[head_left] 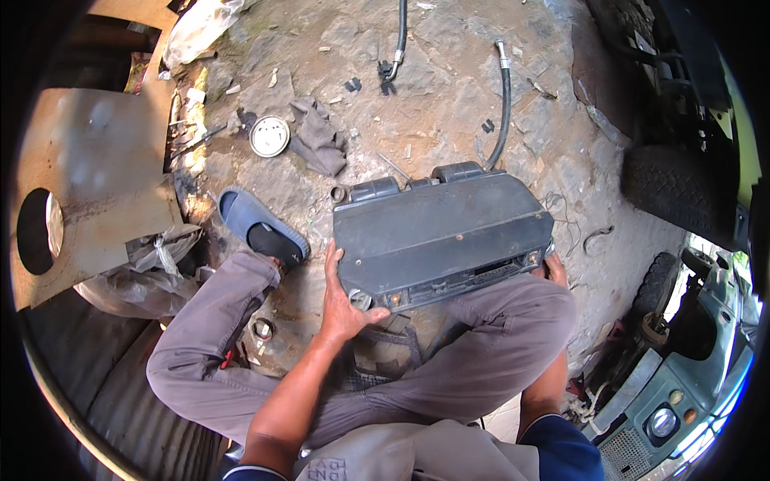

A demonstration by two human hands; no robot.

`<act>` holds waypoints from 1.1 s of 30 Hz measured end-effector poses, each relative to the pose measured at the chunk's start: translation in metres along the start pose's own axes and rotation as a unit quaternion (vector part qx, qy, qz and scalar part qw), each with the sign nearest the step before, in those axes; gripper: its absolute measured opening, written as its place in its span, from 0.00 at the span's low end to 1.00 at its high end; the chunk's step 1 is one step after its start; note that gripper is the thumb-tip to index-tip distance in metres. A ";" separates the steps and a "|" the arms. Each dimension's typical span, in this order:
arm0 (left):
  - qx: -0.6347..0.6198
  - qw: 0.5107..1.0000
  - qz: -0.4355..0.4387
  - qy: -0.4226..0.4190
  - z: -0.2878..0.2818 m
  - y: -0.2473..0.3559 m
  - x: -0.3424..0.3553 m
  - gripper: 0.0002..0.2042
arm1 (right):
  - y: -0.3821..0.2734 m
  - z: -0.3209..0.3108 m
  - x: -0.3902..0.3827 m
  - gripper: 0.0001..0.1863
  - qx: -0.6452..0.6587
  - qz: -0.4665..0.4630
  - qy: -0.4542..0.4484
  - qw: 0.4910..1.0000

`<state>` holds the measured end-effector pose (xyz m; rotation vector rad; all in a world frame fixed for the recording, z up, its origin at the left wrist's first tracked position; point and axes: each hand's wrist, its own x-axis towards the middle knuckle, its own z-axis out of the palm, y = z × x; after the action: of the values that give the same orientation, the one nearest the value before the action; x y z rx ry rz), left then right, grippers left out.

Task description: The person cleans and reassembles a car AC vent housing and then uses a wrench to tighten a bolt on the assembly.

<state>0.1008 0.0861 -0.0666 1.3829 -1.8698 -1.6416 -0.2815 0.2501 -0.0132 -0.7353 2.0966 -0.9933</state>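
A wide black plastic housing [441, 228], which looks like a vehicle air-conditioning unit, is held over my bent right leg. Its far side carries two rounded black duct outlets, and a slot with fittings runs along its near edge. My left hand [345, 309] grips the near left corner, thumb along the near edge and fingers up the left side. At the right end my right hand [553, 268] holds the housing, most of it hidden behind the housing and my knee. A black hose [505, 104] with a metal end lies beyond the housing's far side.
On the stony ground lie a round tin lid [269, 135], a grey rag [318, 138] and another hose [402, 32]. My left foot wears a blue slide sandal [257, 220]. A rusty metal panel [104, 168] stands left; a tyre [682, 188] and vehicle front [674, 401] are at right.
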 end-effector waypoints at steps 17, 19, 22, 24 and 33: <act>0.008 0.999 -0.035 -0.021 -0.002 0.011 0.009 0.72 | -0.069 0.003 0.060 0.34 0.147 0.332 -0.020 0.932; -0.017 0.998 -0.054 -0.028 -0.004 0.013 0.010 0.73 | -0.051 0.004 0.063 0.25 0.289 0.356 -0.008 0.889; -0.061 0.996 -0.069 -0.021 -0.004 0.015 0.009 0.73 | -0.059 0.009 0.062 0.25 0.299 0.384 -0.005 0.874; -0.078 0.994 -0.080 -0.016 -0.003 0.017 0.009 0.73 | -0.053 0.007 0.063 0.24 0.282 0.373 0.015 0.884; -0.067 0.995 -0.078 -0.014 -0.002 0.019 0.031 0.76 | -0.032 -0.005 0.090 0.24 0.185 0.357 0.001 0.916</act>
<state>0.0786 0.0582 -0.0605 1.4872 -1.6690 -1.8341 -0.3327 0.1698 -0.0161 0.2251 1.8585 -0.9087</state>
